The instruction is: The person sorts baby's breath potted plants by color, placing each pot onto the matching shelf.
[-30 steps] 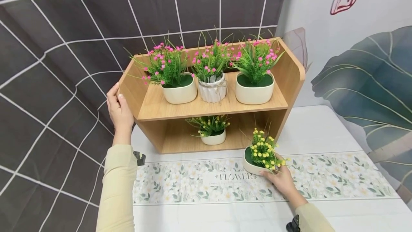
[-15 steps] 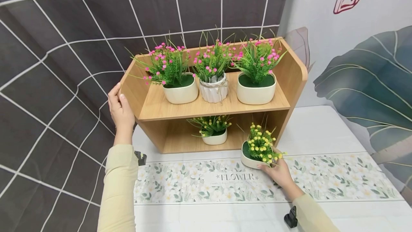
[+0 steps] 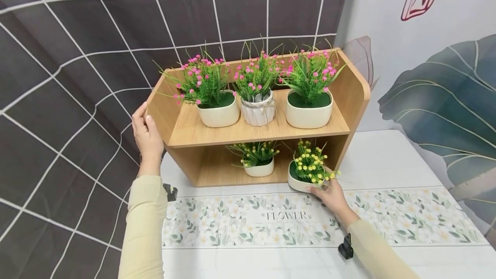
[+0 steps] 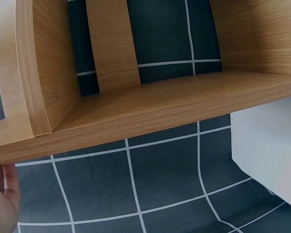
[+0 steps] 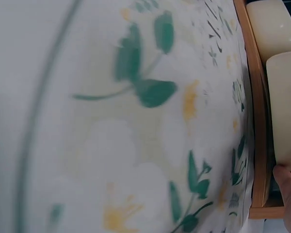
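Note:
In the head view my right hand [image 3: 329, 193] grips a cream oval flowerpot [image 3: 300, 184] with artificial yellow flowers, thumb on the near side. The pot is tilted at the front edge of the lower shelf, right of another yellow-flowered pot [image 3: 259, 169] standing inside. In the right wrist view its thumb [image 5: 287, 182] presses the end of the cream pot [image 5: 285, 111]. My left hand [image 3: 148, 137] rests against the outer side of the wooden shelf unit [image 3: 255, 137], fingers along the left panel's edge. The left wrist view shows that hand [image 4: 4, 199] at the panel's edge.
The upper shelf bears two cream pots [image 3: 218, 116] [image 3: 310, 116] and a white ribbed pot [image 3: 258, 113], all with pink flowers. A flower-patterned runner [image 3: 217, 223] crosses the white table [image 3: 232, 261] in front. A dark grid-patterned curtain [image 3: 69, 111] hangs close behind and left.
My right hand has carried the yellow-flowered pot up and slightly left in the head view, to the lower shelf's front edge. The left hand keeps its place on the shelf unit.

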`<act>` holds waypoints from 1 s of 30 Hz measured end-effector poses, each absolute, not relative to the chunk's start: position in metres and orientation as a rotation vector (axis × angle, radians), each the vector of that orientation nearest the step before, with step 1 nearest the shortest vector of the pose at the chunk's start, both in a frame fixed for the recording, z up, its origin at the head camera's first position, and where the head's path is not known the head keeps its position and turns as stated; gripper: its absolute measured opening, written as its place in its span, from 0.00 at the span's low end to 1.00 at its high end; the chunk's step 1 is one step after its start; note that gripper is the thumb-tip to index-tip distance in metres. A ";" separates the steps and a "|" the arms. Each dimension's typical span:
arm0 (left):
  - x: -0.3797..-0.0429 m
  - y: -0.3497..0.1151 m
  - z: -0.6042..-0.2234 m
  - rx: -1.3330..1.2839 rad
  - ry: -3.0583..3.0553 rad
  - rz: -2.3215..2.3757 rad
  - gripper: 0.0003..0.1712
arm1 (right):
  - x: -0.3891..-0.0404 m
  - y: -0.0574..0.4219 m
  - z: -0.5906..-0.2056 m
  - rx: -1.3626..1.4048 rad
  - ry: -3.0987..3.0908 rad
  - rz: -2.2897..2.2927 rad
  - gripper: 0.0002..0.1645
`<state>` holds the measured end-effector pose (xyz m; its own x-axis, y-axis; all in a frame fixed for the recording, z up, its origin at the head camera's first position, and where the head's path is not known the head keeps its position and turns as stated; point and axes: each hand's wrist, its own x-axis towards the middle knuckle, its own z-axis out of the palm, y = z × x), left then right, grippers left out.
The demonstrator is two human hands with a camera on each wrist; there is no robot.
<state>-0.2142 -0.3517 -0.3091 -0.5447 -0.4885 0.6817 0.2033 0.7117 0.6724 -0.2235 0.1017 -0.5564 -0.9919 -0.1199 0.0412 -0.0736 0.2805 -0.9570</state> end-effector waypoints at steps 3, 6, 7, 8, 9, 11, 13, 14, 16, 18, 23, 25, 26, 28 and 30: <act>-0.213 -0.352 -0.309 0.222 -1.954 -0.905 0.20 | -0.232 0.097 -0.553 -0.174 2.484 -1.842 0.52; -0.214 -0.352 -0.308 0.232 -1.947 -0.910 0.20 | -0.241 0.094 -0.551 -0.155 2.532 -1.791 0.50; -0.214 -0.352 -0.308 0.231 -1.944 -0.911 0.20 | -0.244 0.093 -0.551 -0.151 2.549 -1.774 0.49; -0.215 -0.352 -0.307 0.232 -1.941 -0.911 0.20 | -0.246 0.092 -0.551 -0.152 2.560 -1.757 0.49; -0.215 -0.352 -0.307 0.234 -1.936 -0.912 0.20 | -0.249 0.090 -0.551 -0.159 2.561 -1.755 0.48; -0.215 -0.352 -0.307 0.244 -1.938 -0.910 0.20 | -0.252 0.088 -0.553 -0.160 2.564 -1.740 0.49; -0.215 -0.352 -0.307 0.243 -1.943 -0.908 0.20 | -0.253 0.086 -0.556 -0.143 2.558 -1.724 0.50; -0.214 -0.352 -0.307 0.244 -1.945 -0.907 0.20 | -0.253 0.085 -0.557 -0.133 2.557 -1.710 0.51; -0.212 -0.352 -0.309 0.241 -1.947 -0.905 0.20 | -0.252 0.083 -0.559 -0.110 2.567 -1.667 0.53; -0.211 -0.352 -0.310 0.231 -1.946 -0.900 0.19 | -0.252 0.082 -0.561 -0.108 2.599 -1.620 0.53; -0.211 -0.354 -0.311 0.213 -1.939 -0.886 0.19 | -0.261 0.079 -0.559 -0.195 2.673 -1.559 0.49; -0.212 -0.354 -0.310 0.213 -1.935 -0.887 0.19 | -0.265 0.079 -0.557 -0.217 2.676 -1.550 0.48; -0.212 -0.354 -0.310 0.216 -1.933 -0.891 0.19 | -0.267 0.078 -0.557 -0.218 2.677 -1.542 0.47; -0.214 -0.354 -0.310 0.220 -1.931 -0.897 0.19 | -0.271 0.078 -0.555 -0.204 2.669 -1.525 0.47; -0.215 -0.352 -0.310 0.215 -1.929 -0.904 0.19 | -0.274 0.077 -0.554 -0.184 2.662 -1.507 0.47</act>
